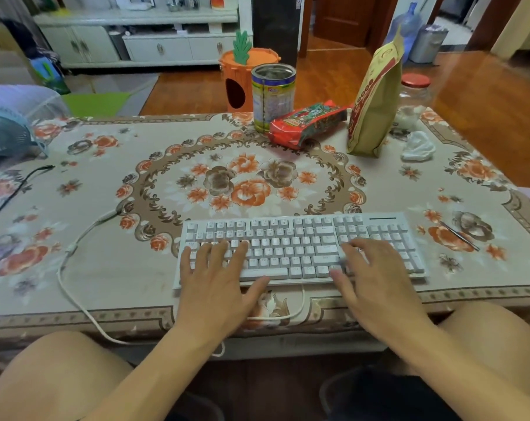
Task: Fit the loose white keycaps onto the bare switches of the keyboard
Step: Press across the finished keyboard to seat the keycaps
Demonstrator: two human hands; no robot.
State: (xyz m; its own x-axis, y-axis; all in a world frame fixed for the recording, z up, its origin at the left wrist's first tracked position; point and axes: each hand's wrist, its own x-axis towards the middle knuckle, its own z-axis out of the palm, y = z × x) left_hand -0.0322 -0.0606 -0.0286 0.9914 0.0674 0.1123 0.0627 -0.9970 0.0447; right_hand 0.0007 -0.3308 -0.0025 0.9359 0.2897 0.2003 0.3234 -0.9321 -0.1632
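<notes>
Both hands lie flat and open, holding nothing: left hand (pixel 217 279) and right hand (pixel 371 279) spread over the white rectangular plastic keyboard (pixel 300 247) on the floral-clothed desk (pixel 136 183).

Bare forearms, no sleeves, bare knees, dark shorts (pixel 379 393)

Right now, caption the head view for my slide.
Both hands, left and right, rest spread on the white keyboard on a floral tablecloth.
</notes>
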